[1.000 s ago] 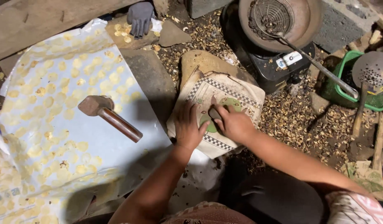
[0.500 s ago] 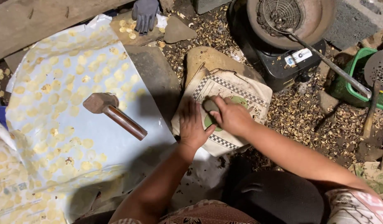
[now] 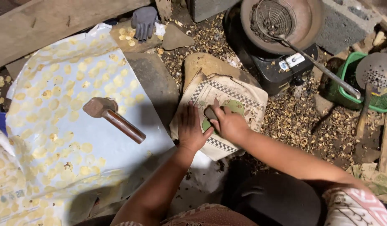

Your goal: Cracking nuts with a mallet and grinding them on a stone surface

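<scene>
**Two hands working on a patterned sack over a stone**

The left hand [image 3: 191, 132] is lying palm down on the patterned sack [image 3: 227, 104], fingers stretched out flat and slightly spread, gripping nothing and simply pressing the cloth. Its forearm is reaching up from the lower middle of the view, wrist nearly straight.

The right hand [image 3: 227, 123] is coming in from the lower right, the forearm angling across a dark rounded shape, the wrist bending a little toward the left hand. Its fingers are curling closed around a small dark stone [image 3: 210, 113], which is sitting on the sack just beside the left hand's fingertips, over the green patch of the print.

The sack is draped over a flat tan rock [image 3: 206, 65], with husks littering the ground around it. To the left, a hammer [image 3: 111, 117] is lying on a pale sheet [image 3: 55, 92] dotted with flattened yellow pieces, well apart from both hands. A grey glove [image 3: 143, 21] is resting at the top, and a wire skimmer [image 3: 277, 19] is sitting in a pan on a black stove [image 3: 281, 67].
</scene>
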